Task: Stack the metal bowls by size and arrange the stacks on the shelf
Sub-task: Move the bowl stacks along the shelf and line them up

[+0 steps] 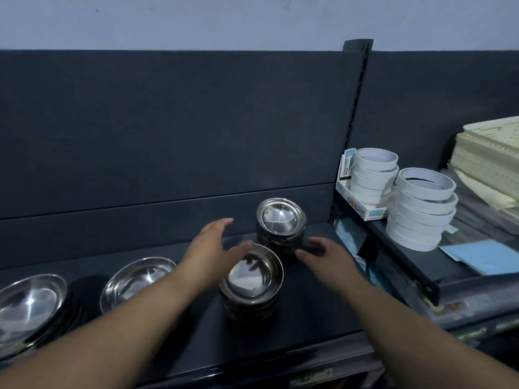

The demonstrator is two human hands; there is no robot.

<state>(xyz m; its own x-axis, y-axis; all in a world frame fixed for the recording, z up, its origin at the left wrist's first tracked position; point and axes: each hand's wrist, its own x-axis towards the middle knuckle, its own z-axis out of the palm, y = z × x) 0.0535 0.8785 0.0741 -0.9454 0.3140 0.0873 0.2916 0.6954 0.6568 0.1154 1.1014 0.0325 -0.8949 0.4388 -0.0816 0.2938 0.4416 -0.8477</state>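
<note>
Fingers spread loose on left hand and right hand flanking rear bowl stack; tape box print unreadable

white tape rolls — stacked, blue sheet

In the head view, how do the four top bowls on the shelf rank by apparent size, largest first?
1. Left-edge bowl and second bowl: alike; one is cropped, one partly behind an arm.
2. Then front small bowl.
3. Last back small bowl, though it stands farther, so perhaps equal.
</note>
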